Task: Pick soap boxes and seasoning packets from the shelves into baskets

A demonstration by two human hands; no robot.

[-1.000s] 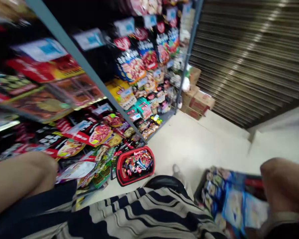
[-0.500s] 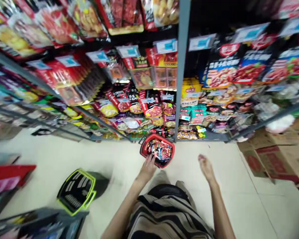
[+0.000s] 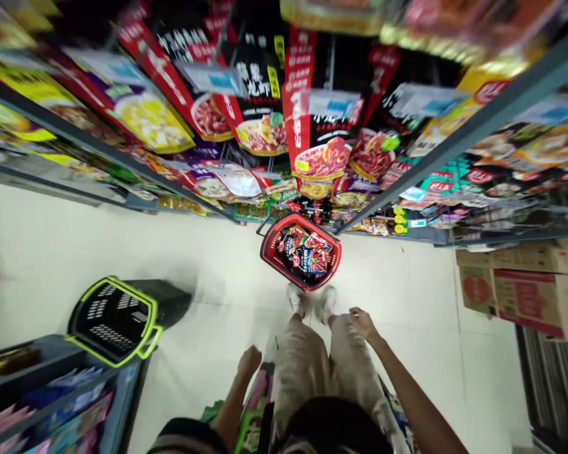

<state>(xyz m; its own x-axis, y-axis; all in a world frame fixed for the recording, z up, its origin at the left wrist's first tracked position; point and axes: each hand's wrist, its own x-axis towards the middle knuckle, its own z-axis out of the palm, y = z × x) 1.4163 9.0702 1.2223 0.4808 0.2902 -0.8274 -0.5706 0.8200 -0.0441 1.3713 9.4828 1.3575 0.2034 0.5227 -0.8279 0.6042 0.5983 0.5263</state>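
Note:
A red shopping basket [image 3: 332,267] with a black handle stands on the floor at the foot of the shelves, in front of my shoes. Several black, red and blue food packets [image 3: 307,255] lie inside it. To the left of my knees, my left hand [image 3: 250,360] hangs apart from the basket, its fingers curled in and nothing showing in them. My right hand [image 3: 362,323] is by my right knee, below the basket, fingers bent together around nothing visible. Neither hand touches the packets.
Hanging food pouches [image 3: 260,101] fill the shelving ahead, divided by a grey upright [image 3: 459,145]. A black basket with a lime-green rim [image 3: 152,315] stands at left beside a low rack [image 3: 123,403]. Cardboard boxes [image 3: 525,296] are stacked at right.
My left hand has left the red basket and drawn back to the lower left. My right hand has come in towards my knee. The view is now lower and nearer the shelves, with my knees bent.

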